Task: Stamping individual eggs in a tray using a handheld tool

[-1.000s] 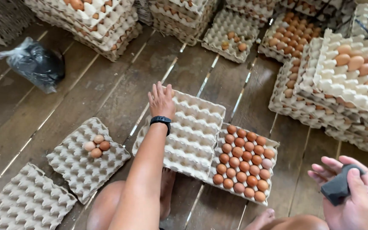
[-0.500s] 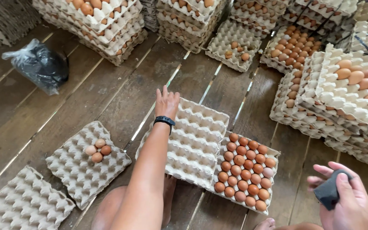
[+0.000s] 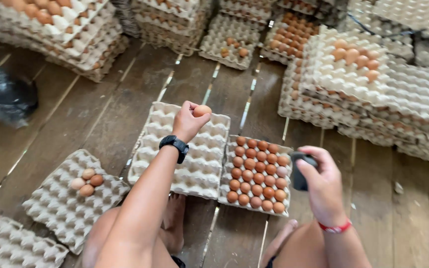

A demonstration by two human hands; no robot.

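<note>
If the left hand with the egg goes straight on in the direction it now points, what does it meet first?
Probably the small egg tray with a few eggs. The left hand, holding an egg above the empty tray, points forward over bare floor planks; depth is uncertain.

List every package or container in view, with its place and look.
Full egg tray: centre floor, grey pulp, brown eggs.
Empty tray: under left hand holding egg.
Three-egg tray: lower left.
Tray stacks: right.
Black plastic bag: far left.
</note>
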